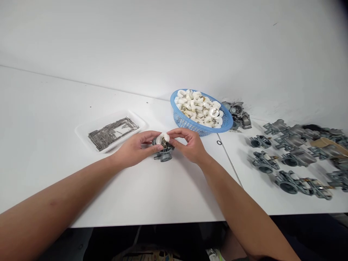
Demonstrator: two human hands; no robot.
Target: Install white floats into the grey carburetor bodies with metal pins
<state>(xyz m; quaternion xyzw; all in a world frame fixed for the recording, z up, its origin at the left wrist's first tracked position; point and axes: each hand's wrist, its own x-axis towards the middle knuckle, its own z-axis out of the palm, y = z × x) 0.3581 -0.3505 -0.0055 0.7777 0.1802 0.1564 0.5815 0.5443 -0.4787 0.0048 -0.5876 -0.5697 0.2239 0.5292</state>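
A grey metal carburetor body (165, 157) rests on the white table between my hands. On top of it sits a white curved float (163, 138) with a small brass-coloured metal part at its middle. My left hand (138, 146) grips the body and float from the left, its thumb at the metal part. From the right, my right hand (189, 144) holds the white float between closed thumb and fingers. The fingertips partly hide the contact between float and body.
A white tray (138, 121) of thin metal pins lies at the left. Behind my right hand stands a blue basket (187, 125) full of white floats. Several metal carburetor bodies (289, 186) cover the right side, near a small black ring (219, 143).
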